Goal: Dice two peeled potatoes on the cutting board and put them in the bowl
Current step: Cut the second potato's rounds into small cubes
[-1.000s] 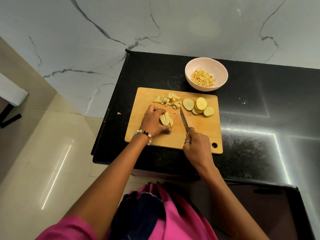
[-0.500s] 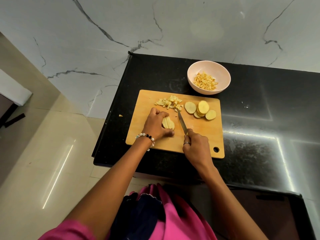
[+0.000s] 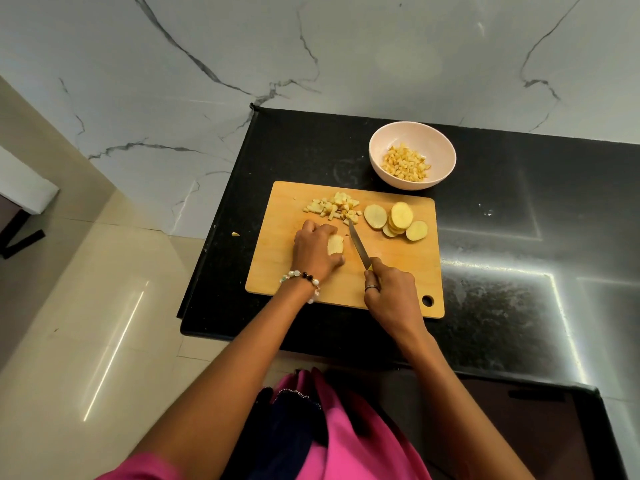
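Observation:
A wooden cutting board (image 3: 391, 271) lies on the black counter. My left hand (image 3: 313, 251) grips a small stack of potato strips (image 3: 335, 244) at the board's middle. To its right, my right hand (image 3: 389, 296) holds a knife (image 3: 358, 247) by the handle, blade pointing away toward a pile of potato dice (image 3: 332, 207) at the board's far edge. Several round potato slices (image 3: 396, 221) lie at the board's far right. A pale pink bowl (image 3: 381, 147) behind the board holds more diced potato (image 3: 405, 163).
A stray potato bit (image 3: 235, 233) lies on the black counter (image 3: 519, 237) left of the board. The counter's left edge drops to a beige tiled floor (image 3: 86, 323). A marbled wall (image 3: 311, 57) stands behind.
My left hand has closed further over the potato strips, hiding more of them. The knife has shifted slightly left toward the strips, its tip now near the diced pile.

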A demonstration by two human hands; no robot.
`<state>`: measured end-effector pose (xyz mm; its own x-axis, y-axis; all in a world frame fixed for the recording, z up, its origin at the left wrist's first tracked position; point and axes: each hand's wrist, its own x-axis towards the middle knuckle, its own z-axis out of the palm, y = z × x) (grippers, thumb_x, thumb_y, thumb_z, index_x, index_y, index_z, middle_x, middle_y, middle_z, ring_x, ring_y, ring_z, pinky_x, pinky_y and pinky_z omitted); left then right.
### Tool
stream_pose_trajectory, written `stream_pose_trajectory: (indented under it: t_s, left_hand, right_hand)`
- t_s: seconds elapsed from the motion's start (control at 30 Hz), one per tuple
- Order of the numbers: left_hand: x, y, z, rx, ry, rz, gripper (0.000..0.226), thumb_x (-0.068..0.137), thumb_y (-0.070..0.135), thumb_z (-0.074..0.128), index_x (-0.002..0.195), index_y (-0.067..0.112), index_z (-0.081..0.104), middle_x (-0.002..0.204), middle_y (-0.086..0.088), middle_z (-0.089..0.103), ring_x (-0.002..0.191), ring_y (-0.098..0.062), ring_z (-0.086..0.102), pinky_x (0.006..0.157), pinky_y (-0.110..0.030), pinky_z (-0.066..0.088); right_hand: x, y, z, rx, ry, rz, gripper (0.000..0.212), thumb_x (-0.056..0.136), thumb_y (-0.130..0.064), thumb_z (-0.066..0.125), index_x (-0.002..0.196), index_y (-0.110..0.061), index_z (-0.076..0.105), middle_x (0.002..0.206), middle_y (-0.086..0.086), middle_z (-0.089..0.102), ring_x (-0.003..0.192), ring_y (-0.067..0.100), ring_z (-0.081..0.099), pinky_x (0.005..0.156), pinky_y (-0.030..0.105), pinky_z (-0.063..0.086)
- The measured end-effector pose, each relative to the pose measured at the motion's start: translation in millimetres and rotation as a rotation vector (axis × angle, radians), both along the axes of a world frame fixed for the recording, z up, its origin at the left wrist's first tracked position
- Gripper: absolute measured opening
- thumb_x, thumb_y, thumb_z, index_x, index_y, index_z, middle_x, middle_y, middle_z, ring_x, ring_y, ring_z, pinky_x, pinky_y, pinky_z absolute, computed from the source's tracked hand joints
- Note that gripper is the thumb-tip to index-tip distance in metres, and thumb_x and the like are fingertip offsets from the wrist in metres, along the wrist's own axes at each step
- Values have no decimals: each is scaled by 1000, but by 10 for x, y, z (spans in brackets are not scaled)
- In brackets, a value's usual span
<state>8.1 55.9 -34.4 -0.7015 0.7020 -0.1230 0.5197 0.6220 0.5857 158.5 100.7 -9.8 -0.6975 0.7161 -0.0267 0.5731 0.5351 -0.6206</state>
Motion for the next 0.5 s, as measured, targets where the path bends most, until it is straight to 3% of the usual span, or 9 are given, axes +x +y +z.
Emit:
stream_pose_trajectory:
  t_s: [0.2, 0.27, 0.37, 0.5]
  left_hand:
    - [-214, -62, 97, -65, 76, -207, 78, 70, 23, 82, 138, 23, 45, 129, 1, 51, 119, -19, 45, 99, -27, 36]
    - [-173, -73, 80, -91, 120, -134, 78, 70, 28, 82, 138, 20, 45, 128, -2, 49, 118, -22, 44, 97, -29, 38]
    - [-100, -92, 49, -95, 41, 8, 72, 69, 30, 82, 132, 15, 51, 124, -8, 45, 112, -25, 48, 92, -30, 42]
    - [-93, -87, 43, -57, -22, 46, 70, 66, 26, 85, 129, 14, 56, 122, -9, 48, 105, -24, 56, 94, -34, 48]
  right_hand:
    - [19, -16, -71, 106, -176, 76, 46, 98, -18, 41, 143, -10, 36, 105, 15, 59, 90, 32, 56, 71, 38, 44]
    - [20, -19, -81, 120, -238, 78, 50, 97, -18, 41, 146, -12, 32, 109, 14, 57, 91, 32, 56, 73, 40, 48]
    - [28, -34, -91, 134, -264, 109, 51, 96, -18, 41, 146, -12, 31, 111, 15, 56, 89, 34, 56, 70, 37, 44]
    - [4, -111, -98, 138, -261, 163, 53, 95, -14, 41, 146, -8, 30, 112, 17, 56, 89, 35, 56, 69, 37, 41]
